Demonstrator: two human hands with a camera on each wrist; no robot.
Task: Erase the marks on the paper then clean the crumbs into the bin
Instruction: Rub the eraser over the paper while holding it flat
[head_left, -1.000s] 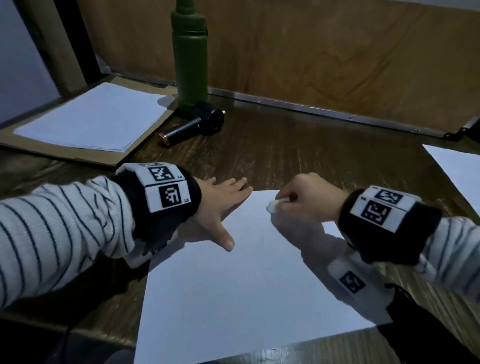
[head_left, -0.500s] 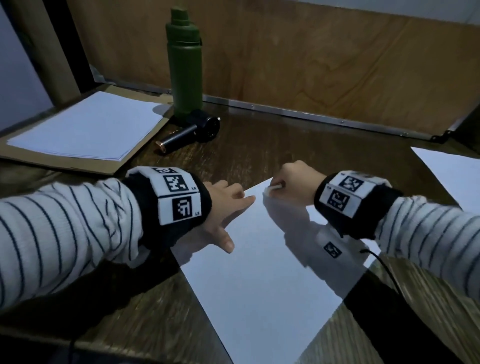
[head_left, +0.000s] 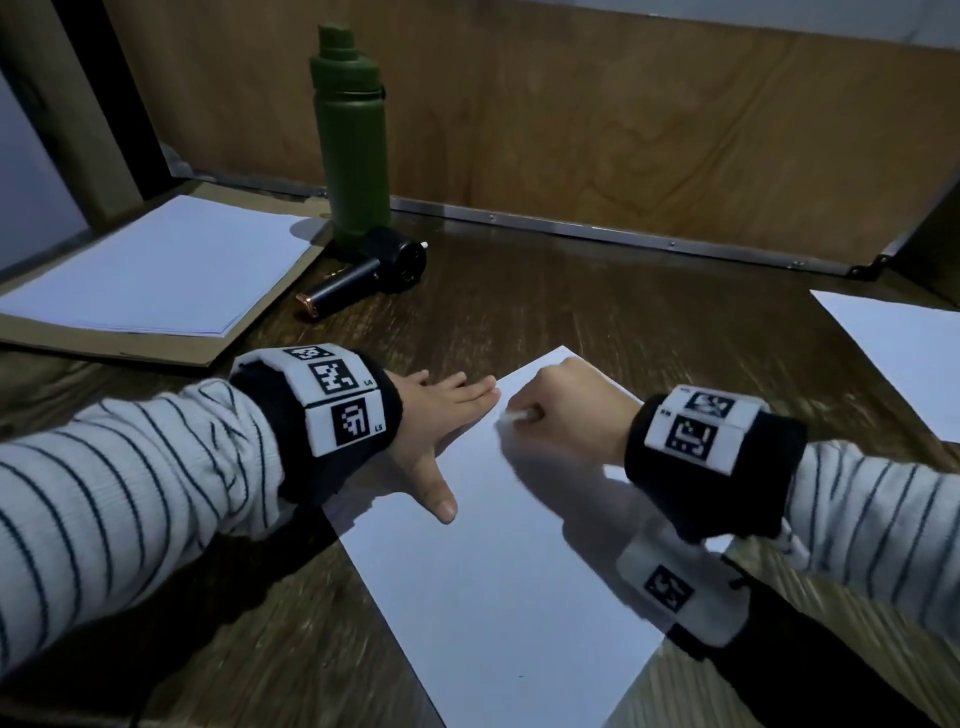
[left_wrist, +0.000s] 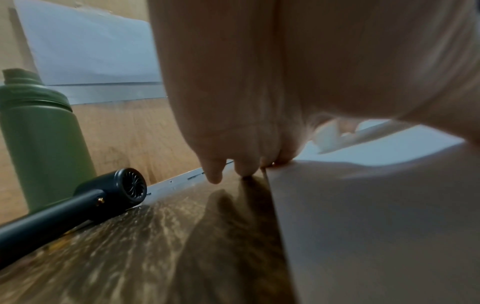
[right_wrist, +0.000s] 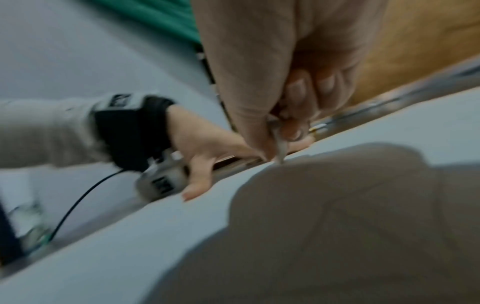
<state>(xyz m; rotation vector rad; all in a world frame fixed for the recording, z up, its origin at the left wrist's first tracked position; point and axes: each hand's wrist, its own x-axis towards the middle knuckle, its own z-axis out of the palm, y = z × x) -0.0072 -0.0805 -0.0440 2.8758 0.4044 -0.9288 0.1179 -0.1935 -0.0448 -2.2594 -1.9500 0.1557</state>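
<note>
A white sheet of paper (head_left: 498, 571) lies turned at an angle on the dark wooden table (head_left: 623, 312). My left hand (head_left: 441, 410) lies flat with straight fingers on the sheet's left edge, thumb spread onto the paper. My right hand (head_left: 561, 410) is curled round a small white eraser (head_left: 514, 414) and presses its tip onto the paper near the far corner. In the right wrist view the eraser (right_wrist: 279, 148) pokes out between thumb and fingers onto the paper (right_wrist: 182, 236). No marks or crumbs show clearly, and no bin is in view.
A green bottle (head_left: 353, 145) stands at the back, with a black handheld mini vacuum (head_left: 374, 270) lying in front of it. A paper stack on brown cardboard (head_left: 156, 270) lies at the back left. Another white sheet (head_left: 904, 353) lies at the right edge. A wooden wall closes the back.
The sheet has turned under my hands, so its far corner now points away. My right hand with the eraser has shifted slightly along the paper near that corner. My left hand stays flat.
</note>
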